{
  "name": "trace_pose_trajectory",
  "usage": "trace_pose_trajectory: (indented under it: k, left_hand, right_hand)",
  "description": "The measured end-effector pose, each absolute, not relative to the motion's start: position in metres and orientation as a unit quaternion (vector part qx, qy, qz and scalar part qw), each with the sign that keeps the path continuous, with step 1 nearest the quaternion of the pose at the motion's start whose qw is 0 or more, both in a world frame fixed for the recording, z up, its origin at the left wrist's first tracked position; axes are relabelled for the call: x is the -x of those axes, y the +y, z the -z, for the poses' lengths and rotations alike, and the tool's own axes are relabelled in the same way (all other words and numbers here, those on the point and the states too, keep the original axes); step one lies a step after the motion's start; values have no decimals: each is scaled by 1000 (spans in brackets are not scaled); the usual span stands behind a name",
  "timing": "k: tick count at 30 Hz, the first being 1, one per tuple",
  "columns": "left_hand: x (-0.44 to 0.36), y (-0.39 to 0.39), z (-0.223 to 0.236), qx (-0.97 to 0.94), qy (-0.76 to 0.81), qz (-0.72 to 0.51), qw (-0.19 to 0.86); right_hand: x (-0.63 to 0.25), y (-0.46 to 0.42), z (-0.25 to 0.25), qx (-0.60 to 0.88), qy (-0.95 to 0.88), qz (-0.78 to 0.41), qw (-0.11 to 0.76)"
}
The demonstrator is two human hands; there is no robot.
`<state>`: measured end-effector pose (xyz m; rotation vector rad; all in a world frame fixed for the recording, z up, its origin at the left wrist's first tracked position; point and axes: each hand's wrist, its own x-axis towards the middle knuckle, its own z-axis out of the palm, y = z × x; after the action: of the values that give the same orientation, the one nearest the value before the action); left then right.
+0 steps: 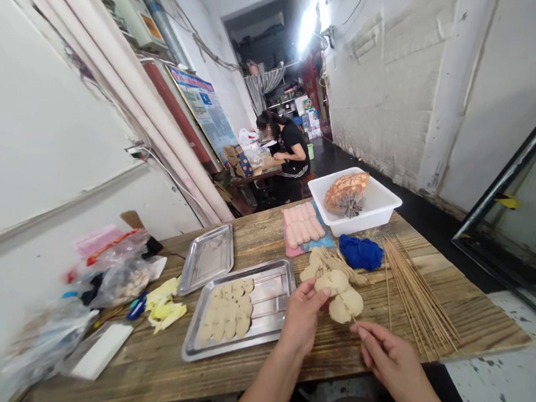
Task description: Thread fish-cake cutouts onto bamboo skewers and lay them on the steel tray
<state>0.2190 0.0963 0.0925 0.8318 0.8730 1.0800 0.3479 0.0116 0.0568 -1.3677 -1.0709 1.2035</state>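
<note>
My left hand pinches a cluster of pale beige, flat rounded food slices above the wooden table. From the right, my right hand grips a thin wooden skewer, whose far end is hidden in the slices. Just behind my left hand lies a pile of similar slices. A metal tray to the left holds rows of such slices on skewers. Loose wooden skewers are fanned out at the right of the table.
A blue cloth, pink sausages and a white tub with a skewered bundle stand at the back. Another metal tray, yellow wrapping and plastic bags lie left. A person sits farther off.
</note>
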Motion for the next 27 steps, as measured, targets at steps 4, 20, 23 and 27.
trace_pose_trajectory:
  k: [4,20,23,27]
  left_hand:
    - [-217,96,-93,-375,389,-476,694]
    - [-217,93,-90,-381,367,-479,700]
    - [-217,94,-88,-387,368,-481,695]
    - [-218,94,-86,-389,376,-481,690]
  right_hand:
    - [-346,11,-56,559,-453,-486,496]
    - [-342,10,-52,551,-455,-497,492]
    - [-342,10,-54,551,-452,-501,491]
    - [-342,10,-54,554,-444,-504,492]
